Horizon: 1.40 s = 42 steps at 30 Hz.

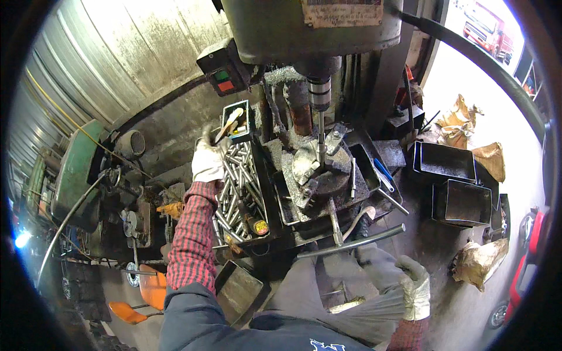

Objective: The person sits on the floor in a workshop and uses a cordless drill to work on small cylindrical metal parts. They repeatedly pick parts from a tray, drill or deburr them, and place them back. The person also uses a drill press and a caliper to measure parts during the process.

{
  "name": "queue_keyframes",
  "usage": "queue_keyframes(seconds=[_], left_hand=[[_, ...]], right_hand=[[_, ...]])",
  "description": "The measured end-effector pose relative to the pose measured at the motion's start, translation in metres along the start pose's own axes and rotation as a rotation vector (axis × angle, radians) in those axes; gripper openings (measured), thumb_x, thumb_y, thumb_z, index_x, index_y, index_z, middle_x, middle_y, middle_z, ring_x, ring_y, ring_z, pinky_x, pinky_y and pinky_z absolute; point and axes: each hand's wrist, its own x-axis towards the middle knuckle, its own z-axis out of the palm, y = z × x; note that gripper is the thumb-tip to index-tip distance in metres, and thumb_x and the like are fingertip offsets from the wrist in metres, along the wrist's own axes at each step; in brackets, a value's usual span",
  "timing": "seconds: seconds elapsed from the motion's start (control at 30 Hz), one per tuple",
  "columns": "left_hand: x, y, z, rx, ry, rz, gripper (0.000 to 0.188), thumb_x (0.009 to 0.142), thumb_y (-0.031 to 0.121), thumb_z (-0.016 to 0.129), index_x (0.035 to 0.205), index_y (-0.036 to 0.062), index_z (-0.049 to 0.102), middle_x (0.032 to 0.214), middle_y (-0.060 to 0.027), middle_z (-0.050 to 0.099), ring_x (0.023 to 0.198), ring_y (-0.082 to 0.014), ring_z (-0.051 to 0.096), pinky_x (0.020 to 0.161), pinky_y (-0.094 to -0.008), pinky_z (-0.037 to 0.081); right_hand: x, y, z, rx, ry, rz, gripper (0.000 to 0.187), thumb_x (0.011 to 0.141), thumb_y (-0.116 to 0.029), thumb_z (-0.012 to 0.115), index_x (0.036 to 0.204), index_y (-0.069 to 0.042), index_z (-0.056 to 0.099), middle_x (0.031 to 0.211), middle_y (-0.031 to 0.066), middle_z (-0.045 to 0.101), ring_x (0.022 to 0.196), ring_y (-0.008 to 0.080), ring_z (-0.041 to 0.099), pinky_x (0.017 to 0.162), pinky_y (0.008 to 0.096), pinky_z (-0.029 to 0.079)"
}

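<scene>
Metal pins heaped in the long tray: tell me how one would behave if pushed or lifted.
The metal pins are probably stiff and heavy for their size, given their metallic sheen. One may roll, as they look round. Pushing one would likely shift others, since they lie loosely crisscrossed.

Left arm (pixel 193 234) is lying outstretched forward; gloved left hand (pixel 208 158) is pointing away from the body. Right forearm (pixel 408 333) is sitting low; gloved right hand (pixel 415 288) is hanging beside the right leg (pixel 380 295), fingers curling inward.
</scene>
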Motion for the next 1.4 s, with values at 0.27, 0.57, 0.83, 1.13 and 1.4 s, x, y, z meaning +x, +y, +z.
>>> queue_keyframes(seconds=[0.27,0.57,0.83,1.13,1.4], left_hand=[[0.009,0.026,-0.026,0.040,0.111,0.088,0.027,0.112,0.027,0.073,0.118,0.0032,0.084,0.103,-0.0168,0.085,0.091,-0.0237,0.080,0.083,-0.0356,0.061],[0.003,0.061,-0.037,0.240,0.001,0.150,0.033,0.109,0.038,0.071,0.116,0.0093,0.086,0.101,-0.0223,0.083,0.097,-0.0401,0.082,0.086,-0.0476,0.063],[-0.046,0.055,-0.066,0.159,-0.015,0.204,0.026,0.109,0.029,0.073,0.119,0.0074,0.084,0.099,-0.0213,0.083,0.091,-0.0355,0.083,0.081,-0.0412,0.063],[-0.135,0.075,-0.044,-0.853,-0.131,-0.057,0.021,0.113,0.011,0.072,0.129,-0.0020,0.079,0.107,-0.0046,0.081,0.094,-0.0082,0.071,0.083,-0.0258,0.057],[-0.140,0.150,0.050,-0.933,-0.318,-0.050,0.031,0.113,0.024,0.075,0.129,-0.0017,0.079,0.091,0.0035,0.074,0.070,-0.0038,0.057,0.063,-0.0226,0.046]], right_hand=[[-0.026,0.024,-0.018,0.039,0.070,0.013,0.088,0.087,-0.067,0.092,0.135,0.005,0.076,0.120,0.0147,0.081,0.112,0.0245,0.076,0.102,0.0405,0.060],[-0.039,0.016,-0.025,-0.040,0.029,0.011,0.091,0.088,-0.073,0.088,0.135,0.004,0.076,0.116,0.0132,0.080,0.110,0.0247,0.076,0.102,0.0417,0.060],[-0.043,0.015,-0.030,-0.050,0.089,-0.042,0.083,0.092,-0.069,0.086,0.135,0.003,0.077,0.118,0.0120,0.081,0.112,0.0238,0.075,0.103,0.0411,0.060],[-0.054,-0.015,-0.026,-0.074,0.053,-0.063,0.044,0.090,-0.021,0.080,0.126,0.004,0.080,0.114,0.0133,0.083,0.105,0.0204,0.076,0.094,0.0369,0.061],[-0.085,-0.030,-0.031,0.014,0.176,-0.008,0.047,0.091,-0.021,0.079,0.131,0.003,0.079,0.118,0.0117,0.083,0.111,0.0223,0.077,0.101,0.0370,0.059]])
